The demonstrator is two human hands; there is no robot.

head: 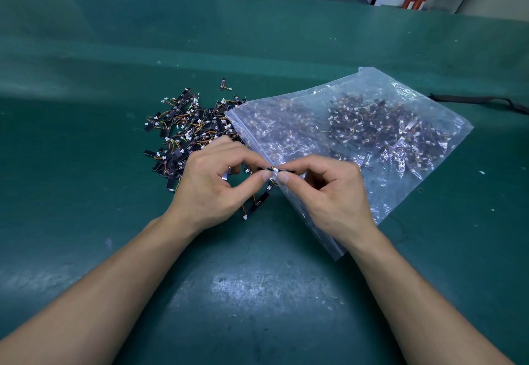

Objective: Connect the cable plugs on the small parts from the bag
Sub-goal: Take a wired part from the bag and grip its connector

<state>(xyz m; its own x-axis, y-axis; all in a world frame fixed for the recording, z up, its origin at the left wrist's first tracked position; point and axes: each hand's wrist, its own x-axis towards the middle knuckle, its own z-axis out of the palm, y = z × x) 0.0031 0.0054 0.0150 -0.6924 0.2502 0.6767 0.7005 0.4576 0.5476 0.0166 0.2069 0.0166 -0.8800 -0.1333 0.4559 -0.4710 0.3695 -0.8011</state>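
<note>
My left hand [213,185] and my right hand [333,193] meet at the centre, fingertips pinched together on one small part [275,169], a thin black strip with a white plug and an orange wire. A second black strip [257,203] hangs below my left fingers. A clear zip bag [357,135] full of such parts lies to the right, partly under my right hand. A loose pile of parts [186,132] lies on the green mat behind my left hand. Whether the plugs are mated is hidden by my fingertips.
The green mat [257,293] covers the whole bench. A single stray part [223,84] lies beyond the pile. A black strap [481,100] lies at the right edge. Blue bins, a cardboard box and red extinguishers stand beyond the bench's far edge.
</note>
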